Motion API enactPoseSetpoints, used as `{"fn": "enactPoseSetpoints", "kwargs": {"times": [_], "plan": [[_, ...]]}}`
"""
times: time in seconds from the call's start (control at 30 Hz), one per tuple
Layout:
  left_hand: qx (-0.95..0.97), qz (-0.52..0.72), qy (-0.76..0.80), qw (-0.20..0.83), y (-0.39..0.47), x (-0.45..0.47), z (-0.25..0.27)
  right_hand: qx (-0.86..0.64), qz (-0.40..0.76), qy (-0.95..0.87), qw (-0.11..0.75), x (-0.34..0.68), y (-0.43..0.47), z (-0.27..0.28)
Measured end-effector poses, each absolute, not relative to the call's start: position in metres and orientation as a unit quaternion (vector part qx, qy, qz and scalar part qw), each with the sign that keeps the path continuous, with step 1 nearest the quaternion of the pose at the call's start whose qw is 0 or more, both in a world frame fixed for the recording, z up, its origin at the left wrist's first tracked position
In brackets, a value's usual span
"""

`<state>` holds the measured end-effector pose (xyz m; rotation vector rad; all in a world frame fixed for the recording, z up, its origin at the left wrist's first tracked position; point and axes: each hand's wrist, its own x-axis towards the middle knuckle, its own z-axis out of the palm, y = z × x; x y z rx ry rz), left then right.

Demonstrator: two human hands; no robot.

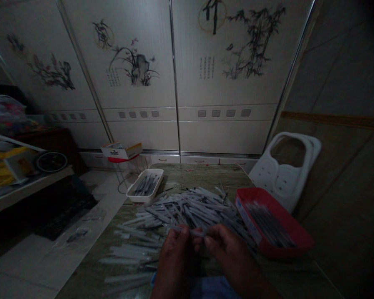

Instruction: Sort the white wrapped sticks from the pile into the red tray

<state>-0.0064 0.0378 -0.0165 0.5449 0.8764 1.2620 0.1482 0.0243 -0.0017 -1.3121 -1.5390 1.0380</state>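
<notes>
My left hand (175, 251) and my right hand (226, 249) meet at the near side of the table. Between their closed fingertips is a slim translucent pen (197, 234), pinched from both sides and lying roughly level; fingers hide its ends. Just beyond them spreads a large heap of pale, translucent pens (187, 207), some with dark parts. Looser rows of pale pen barrels (124, 254) lie left of my left hand. Dim light and blur hide the finer details.
A red basket (294, 222) with several dark pens stands on the table's right. At the far left corner is a white tray (143, 199) holding pens. Behind are a white folding chair (279, 174) and a red stool (124, 159) bearing an open carton (118, 153).
</notes>
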Motion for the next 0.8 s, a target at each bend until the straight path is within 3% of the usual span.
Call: {"fn": "enactPoseSetpoints", "kwargs": {"times": [0.8], "plan": [[0.224, 0.572, 0.412, 0.673, 0.039, 0.003, -0.005, -0.525, 0.406, -0.607, 0.437, 0.155, 0.026, -0.002]]}}
